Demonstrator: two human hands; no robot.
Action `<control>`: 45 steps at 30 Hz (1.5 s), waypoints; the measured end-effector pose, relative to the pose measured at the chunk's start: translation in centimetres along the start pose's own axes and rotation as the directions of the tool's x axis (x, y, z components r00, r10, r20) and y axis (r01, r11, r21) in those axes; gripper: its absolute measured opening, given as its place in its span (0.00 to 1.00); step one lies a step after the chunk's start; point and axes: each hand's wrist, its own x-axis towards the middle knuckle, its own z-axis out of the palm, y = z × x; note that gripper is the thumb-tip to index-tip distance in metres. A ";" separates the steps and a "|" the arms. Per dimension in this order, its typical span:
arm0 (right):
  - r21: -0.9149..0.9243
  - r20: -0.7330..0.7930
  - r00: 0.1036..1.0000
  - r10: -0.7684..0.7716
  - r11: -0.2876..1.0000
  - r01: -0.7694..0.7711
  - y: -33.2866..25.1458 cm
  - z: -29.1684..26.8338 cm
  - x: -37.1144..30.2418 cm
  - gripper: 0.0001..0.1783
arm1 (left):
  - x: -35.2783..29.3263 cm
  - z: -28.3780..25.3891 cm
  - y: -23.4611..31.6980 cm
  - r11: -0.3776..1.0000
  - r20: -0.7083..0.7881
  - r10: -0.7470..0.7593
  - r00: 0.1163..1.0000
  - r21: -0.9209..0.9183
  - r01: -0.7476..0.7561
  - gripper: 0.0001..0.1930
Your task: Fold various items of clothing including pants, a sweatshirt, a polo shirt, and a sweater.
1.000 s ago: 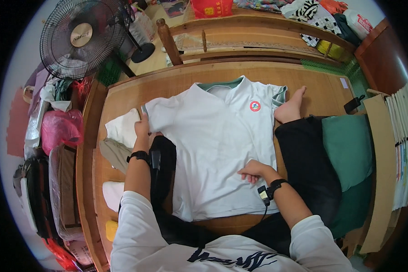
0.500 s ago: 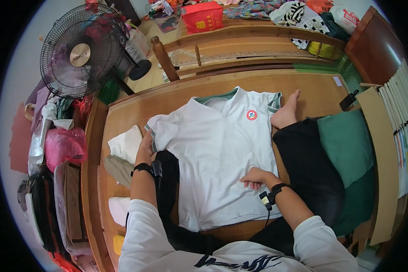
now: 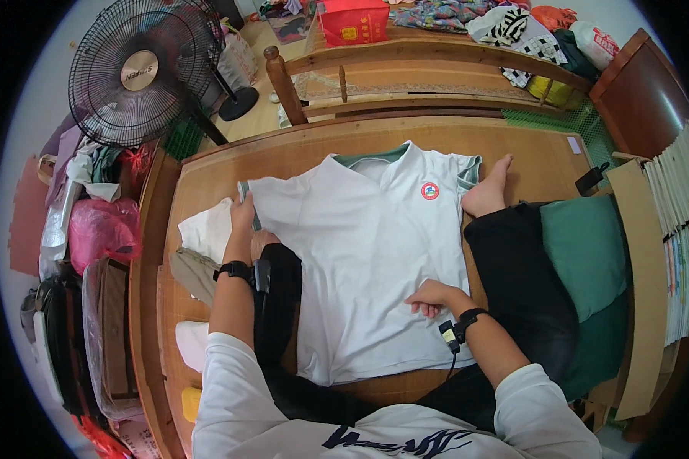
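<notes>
A white short-sleeved shirt [image 3: 360,260] with green collar lining and a round red chest badge lies spread on the wooden bed board, collar at the far side. At its left sleeve's green-trimmed edge is my left hand [image 3: 242,212], fingers closed on the sleeve, which is stretched out to the left. My right hand [image 3: 430,297] rests on the lower right of the shirt front, fingers curled in, with no cloth visibly gathered in them. Both my wrists wear black straps with small devices. My legs in black trousers lie on either side of the shirt.
White and khaki folded cloths [image 3: 207,233] lie left of the shirt. Green cushions [image 3: 586,256] sit at the right, beside cardboard [image 3: 637,275] and stacked books. A standing fan [image 3: 142,73] is at the far left. The bed's wooden rail [image 3: 429,52] runs along the far side.
My left hand has moved away from me, carrying the sleeve edge with it; the sleeve now lies flatter and further out. My right hand stays in place on the shirt.
</notes>
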 end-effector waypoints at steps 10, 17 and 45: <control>-0.025 -0.008 0.999 -0.043 0.999 0.043 0.0 0.1 0.2 0.20 | -7.7 12.1 0.7 0.630 0.556 0.479 0.680 0.322 -0.707 0.28; -0.290 -0.070 0.982 -0.176 0.945 0.148 -1.6 -2.6 0.9 0.18 | -14.6 16.3 -8.9 0.389 0.527 0.459 0.716 0.605 -0.695 0.30; -0.427 -0.904 -0.120 -0.410 0.864 0.266 -9.6 -25.5 -0.4 0.11 | -15.8 15.6 -7.9 0.475 0.425 0.506 0.751 0.589 -0.654 0.30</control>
